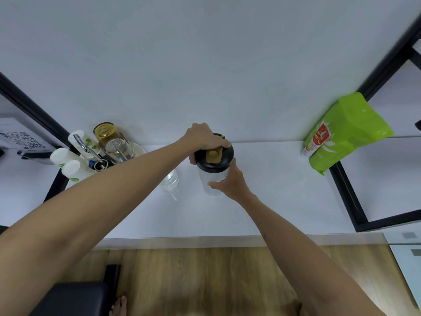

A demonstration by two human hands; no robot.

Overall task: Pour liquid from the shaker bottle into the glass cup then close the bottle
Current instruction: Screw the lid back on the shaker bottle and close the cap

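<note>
Clamping the black lid, the left hand curls its grip closed; the right hand wraps the frosted plastic shaker bottle, upright on the white bench beside the clear glass cup.

Clear glass cup partly behind the left forearm, contents unreadable; black-lidded shaker bottle's far rim under fingers.
</note>
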